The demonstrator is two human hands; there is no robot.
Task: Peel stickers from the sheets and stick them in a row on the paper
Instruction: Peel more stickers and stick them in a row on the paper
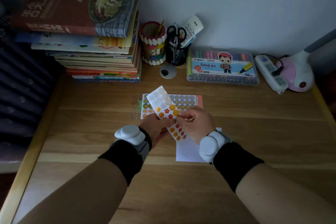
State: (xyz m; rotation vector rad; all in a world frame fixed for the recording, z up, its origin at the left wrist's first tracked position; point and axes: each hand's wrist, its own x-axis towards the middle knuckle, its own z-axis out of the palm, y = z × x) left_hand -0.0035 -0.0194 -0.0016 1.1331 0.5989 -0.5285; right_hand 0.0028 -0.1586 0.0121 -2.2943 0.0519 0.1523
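- Wooden desk (254, 142): plank top with a pale edge, set against a white wall.
- Stack of books (94, 49): back left corner, a red hardback with a food photo on top.
- Marker case (222, 67): clear plastic, a cartoon figure on the label, along the back wall right of centre.
- Desk lamp (298, 72): pink and white base in the back right corner, with a white power strip (271, 72) just beside it on the left.
- White paper (187, 151): flat on the desk under the right wrist, partly hidden by it.
- Spare sticker sheets (185, 100): flat mid-desk, overlapping, with rows of round stickers — the held sheet covers their left part.
- Held sticker sheet (161, 100): a long strip raised above the desk and tilted up to the left. Its upper rows are blank circles; orange rounds, red stars and yellow faces lie lower down.
- Left hand (154, 127): fingers curled round the strip's lower left edge, gripping it.
- Right hand (198, 123): thumb and forefinger closed to a narrow pinch at the strip's right edge, at a yellow face sticker. I cannot tell whether it is lifted.
- Two pen holders: a shell-trimmed one (153, 47) and a black mesh cup (176, 52) with scissors (176, 32), between the books and the marker case.
- White wrist units (129, 133), one strapped on each wrist over black cuffs.
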